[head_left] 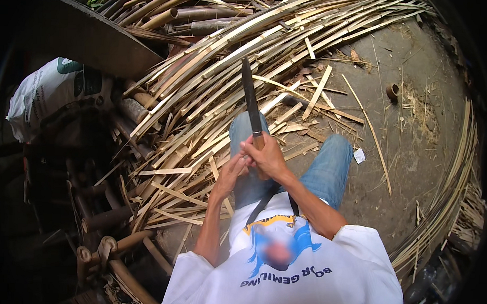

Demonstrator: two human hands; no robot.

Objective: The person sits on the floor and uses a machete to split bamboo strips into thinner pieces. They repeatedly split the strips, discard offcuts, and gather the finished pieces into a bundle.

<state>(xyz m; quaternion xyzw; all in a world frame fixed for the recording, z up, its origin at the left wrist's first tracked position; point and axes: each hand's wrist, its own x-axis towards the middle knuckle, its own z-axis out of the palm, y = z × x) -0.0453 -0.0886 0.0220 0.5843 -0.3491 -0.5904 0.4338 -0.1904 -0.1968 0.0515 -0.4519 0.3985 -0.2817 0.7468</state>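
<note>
- The knife stands out ahead of the person, dark blade pointing away, above the jeans.
- The right hand is closed around the knife's wooden handle.
- The left hand sits just left of the handle's lower part, its curled fingers meeting the right hand's; whether it grips anything cannot be told.
- Left of the knife and beyond its tip sweeps a heap of split bamboo strips; farther beyond, to the left, lie round bamboo poles.
- Right of the knife, short offcuts and one lone strip lie on the floor.
- The step in hand looks like handling the knife itself, since neither hand visibly holds a strip.
- From here, a move would seem to call for a firm right grip and left fingers kept below the blade.
</note>
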